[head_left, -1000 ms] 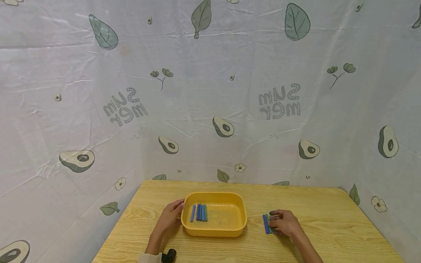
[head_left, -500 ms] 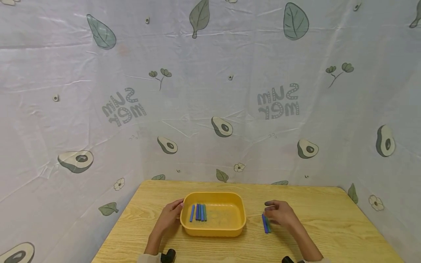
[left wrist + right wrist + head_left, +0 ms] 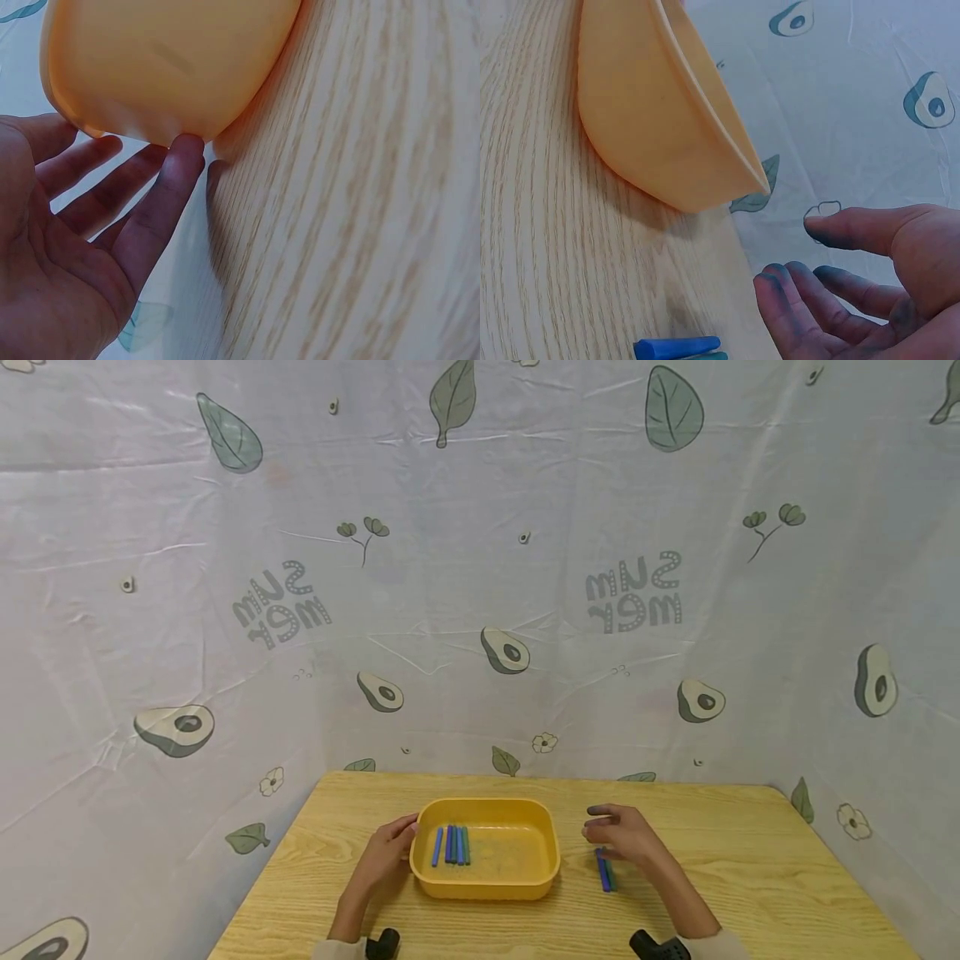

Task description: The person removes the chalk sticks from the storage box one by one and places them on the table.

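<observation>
So the tray [image 3: 495, 890] is sitting on the desk [image 3: 720, 852], lower middle of the frame, with five blue and green sticks [image 3: 461, 846] in its left half. One blue is a bit apart at the left, the other four are bunched close together. Left hand [image 3: 384, 852] is at the tray's left end, fingers loosely stretched and touching the wall, not clenched.

Right hand [image 3: 630, 837] isn't grasping anything: fingers spread, thumb well clear of them, dark smudges on the fingertips. It's over at lower right, just above a blue stick [image 3: 603, 872] and a green stick [image 3: 612, 877] lying side by side on the desk, and it partly covers their far ends in the head view.

Both wrists have a black gadget strapped near a pale sleeve [image 3: 712, 946]. A pale sheet [image 3: 420, 585] with avocados and leaves fills the upper frame.
</observation>
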### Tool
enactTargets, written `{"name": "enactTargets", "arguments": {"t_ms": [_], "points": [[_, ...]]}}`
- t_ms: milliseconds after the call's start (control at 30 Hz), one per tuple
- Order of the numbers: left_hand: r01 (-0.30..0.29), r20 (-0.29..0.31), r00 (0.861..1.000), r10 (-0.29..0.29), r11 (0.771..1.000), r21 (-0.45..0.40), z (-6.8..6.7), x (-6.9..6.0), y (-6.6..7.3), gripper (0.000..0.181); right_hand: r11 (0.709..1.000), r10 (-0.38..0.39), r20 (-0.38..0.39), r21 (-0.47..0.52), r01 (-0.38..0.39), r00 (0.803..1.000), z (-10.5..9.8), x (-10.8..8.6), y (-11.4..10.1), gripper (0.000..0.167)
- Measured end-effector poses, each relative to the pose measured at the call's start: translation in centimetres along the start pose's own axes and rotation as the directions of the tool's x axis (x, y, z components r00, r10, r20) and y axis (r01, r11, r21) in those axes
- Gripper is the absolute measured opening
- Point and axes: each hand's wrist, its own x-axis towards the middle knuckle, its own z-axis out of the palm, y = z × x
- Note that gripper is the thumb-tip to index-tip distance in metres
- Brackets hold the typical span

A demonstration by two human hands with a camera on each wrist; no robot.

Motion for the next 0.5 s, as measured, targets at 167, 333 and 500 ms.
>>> {"name": "enactTargets", "arguments": {"t_ms": [167,333,500], "points": [[0.012,0.006,1.0,-0.012,1.0,-0.025,-0.1,0.1,0.0,0.046,0.998,-0.007,0.072,0.067,0.002,0.997,0.3,0.4,0.1,0.063],[0.006,0.017,1.0,-0.006,1.0,-0.031,-0.2,0.1,0.1,0.046,0.993,-0.012,0.152,0.119,-0.006,0.988,0.8,0.7,0.0,0.064],[-0.01,0.042,0.999,0.012,0.999,-0.031,-0.2,0.1,0.0,0.046,0.988,0.028,0.17,0.143,-0.052,0.985,1.4,1.1,-0.4,0.065]]}}
